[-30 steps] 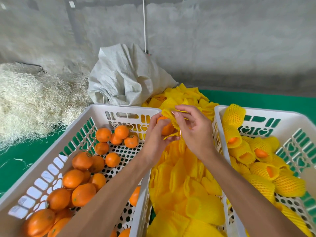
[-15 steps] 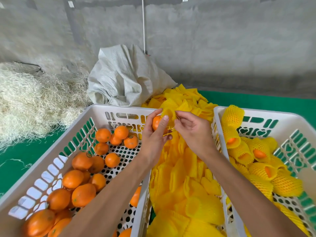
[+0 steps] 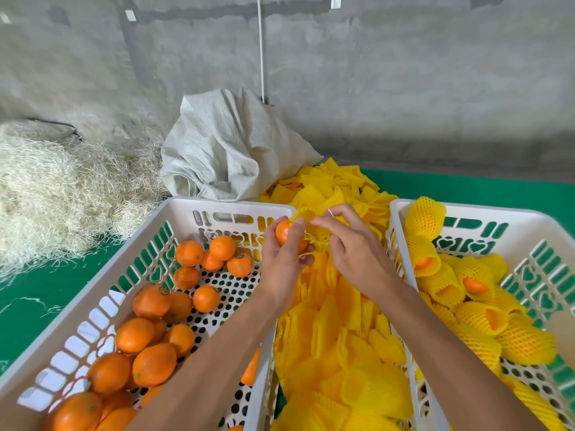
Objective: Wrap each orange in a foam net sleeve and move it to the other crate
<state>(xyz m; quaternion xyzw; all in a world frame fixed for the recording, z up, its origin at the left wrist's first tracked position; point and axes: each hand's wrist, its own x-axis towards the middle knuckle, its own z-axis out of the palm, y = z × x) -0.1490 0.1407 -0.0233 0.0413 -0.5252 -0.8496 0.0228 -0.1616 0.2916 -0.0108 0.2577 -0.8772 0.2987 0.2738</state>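
An orange (image 3: 284,232) is gripped in the left hand (image 3: 284,259) above the left crate's (image 3: 174,209) far right corner while a foam net sleeve (image 3: 311,213) is pinched open by the right hand (image 3: 351,253). Several wrapped oranges (image 3: 466,284) lie in the right crate (image 3: 466,209); many bare oranges (image 3: 154,363) are left. Loose sleeves (image 3: 342,337) are piled between the crates.
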